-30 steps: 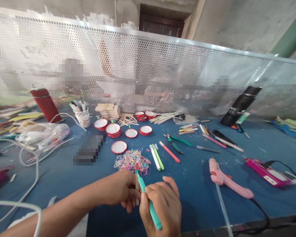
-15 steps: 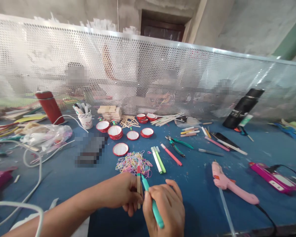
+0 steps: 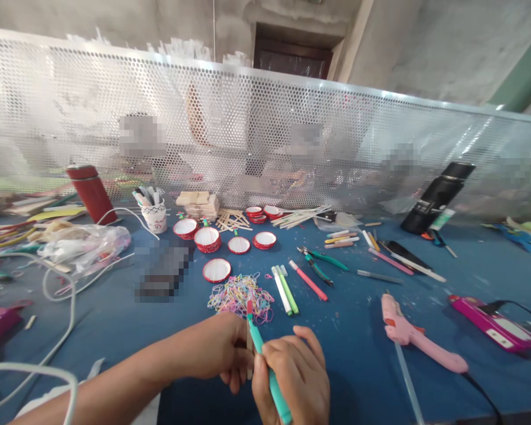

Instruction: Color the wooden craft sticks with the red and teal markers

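My left hand [image 3: 230, 348] pinches a flat wooden craft stick [image 3: 249, 308] upright; its top end is coloured red. In my right hand [image 3: 292, 372] is a teal marker pen [image 3: 272, 378], gripped like a pen, its tip against the stick just under the red part. Right behind the stick lies a heap of small pastel rubber bands [image 3: 234, 295]. A white marker [image 3: 282, 289], a green marker [image 3: 288, 292] and a red marker [image 3: 308, 280] rest on the table beyond my right hand.
Red-rimmed round lids [image 3: 216, 270] and stacks of them stand behind the bands. Green-handled pliers [image 3: 316, 265] lie right of centre. A pink glue gun [image 3: 413, 336] is at right, a phone [image 3: 166, 268] at left, near a white cable [image 3: 73, 307]. A perforated metal screen [image 3: 230, 141] runs along the back.
The teal marker's tip has moved left onto the stick, from beside it. My left hand keeps its hold on the stick. The view has shifted slightly.
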